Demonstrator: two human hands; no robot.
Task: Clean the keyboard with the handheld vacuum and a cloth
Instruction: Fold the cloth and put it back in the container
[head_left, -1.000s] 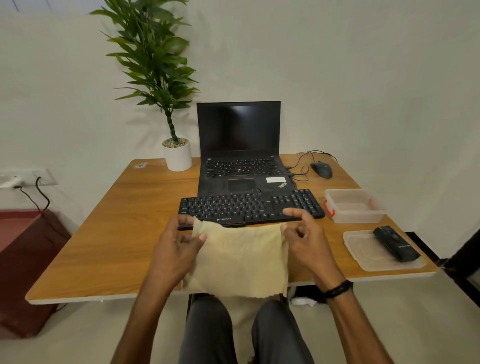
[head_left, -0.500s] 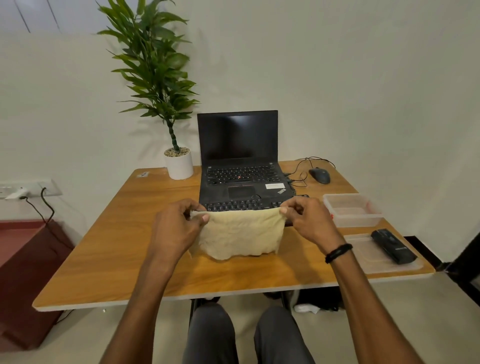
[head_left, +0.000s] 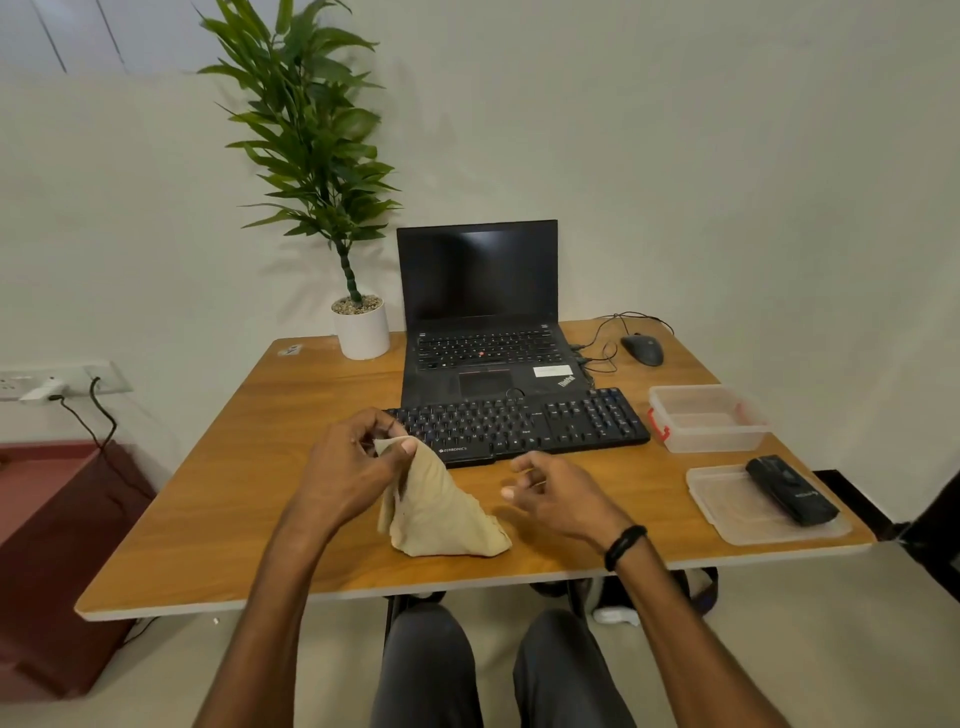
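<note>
First, nearest: two knees in dark trousers (head_left: 457, 670) below the near edge of the wooden table (head_left: 234, 493).

Left hand (head_left: 348, 467): thumb and fingers pinch the top of the beige cloth (head_left: 441, 514) and hold it up in a peak. The cloth's lower folds lie crumpled on the table, just near of the keyboard's left half.

Right hand (head_left: 550, 493): just right of the cloth and apart from it, fingers loosely curled, nothing in its grasp. Cannot tell whether it touches the tabletop. Black band (head_left: 623, 545) on the wrist.

Keyboard (head_left: 519, 423): black, lying flat across the middle of the table, its near edge just beyond both hands.

Right side, near: handheld vacuum (head_left: 792, 491), black, lying on a clear plastic lid (head_left: 727, 512) close to the table's right edge. Just beyond it, a clear plastic box (head_left: 706, 418) with a red clasp, beside the keyboard's right end.

Farther: open laptop (head_left: 480, 312), screen dark, its front edge meeting the keyboard's far edge. Corded mouse (head_left: 643, 349) to its right. White pot holding a leafy plant (head_left: 361, 332) to its left, against the wall.

Far left, on the wall: socket plate (head_left: 31, 384) with a plug and a dark cable hanging down.
</note>
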